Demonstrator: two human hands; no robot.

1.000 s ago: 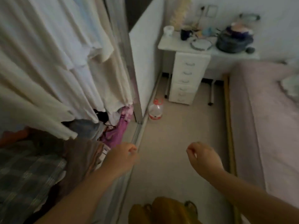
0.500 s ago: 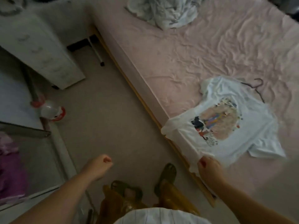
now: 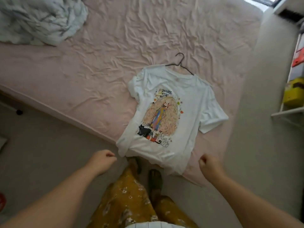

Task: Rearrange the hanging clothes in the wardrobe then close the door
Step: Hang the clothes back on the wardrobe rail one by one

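A white T-shirt with a colourful print lies flat on the pink bed, its hem hanging over the bed's near edge. A dark wire hanger sits in its collar, hook pointing away from me. My left hand hovers over the floor just left of the hem, fingers curled into a fist, holding nothing. My right hand is a fist too, just right of the hem, apart from the cloth. The wardrobe is out of view.
A crumpled pale blanket lies at the bed's far left. A white shelf unit with a yellow box stands at the right. My sandalled feet stand on the beige floor against the bed's edge.
The view has swung from the wardrobe to the bed. Half a second ago my right hand touched the shirt's hem; now it is off the cloth, to the right.
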